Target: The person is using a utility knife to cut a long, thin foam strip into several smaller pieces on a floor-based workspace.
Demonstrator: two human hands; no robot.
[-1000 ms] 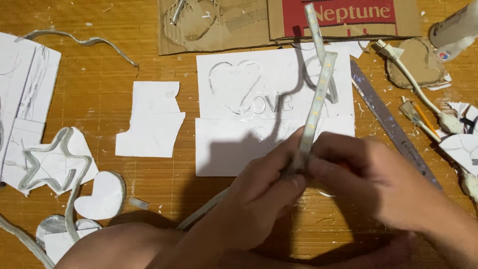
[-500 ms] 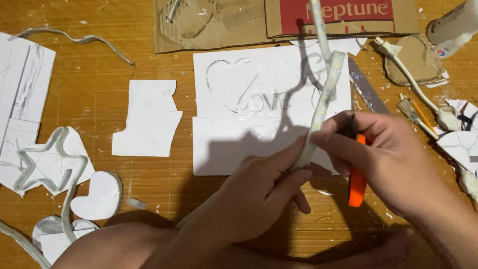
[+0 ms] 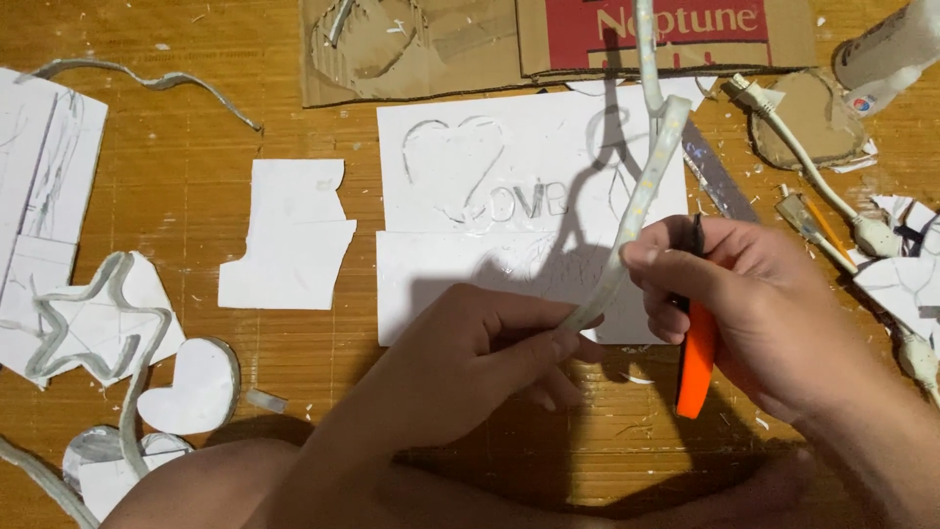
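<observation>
My left hand pinches the lower end of a pale flexible light strip between thumb and fingers. The strip rises up and away past the top edge of the view. My right hand grips an orange-handled utility knife, with its dark blade end against the strip near my fingertips. Under both hands lies a white foam board with a heart outline and letters carved into it.
A cardboard box flap lies at the back. White foam offcuts, a star and a heart edged with strip sit at left. A metal ruler, a white cable and a glue bottle are at right.
My right hand has shifted right and down, and the orange knife is now in it against the strip. The strip leans more to the right. My left hand keeps its pinch.
</observation>
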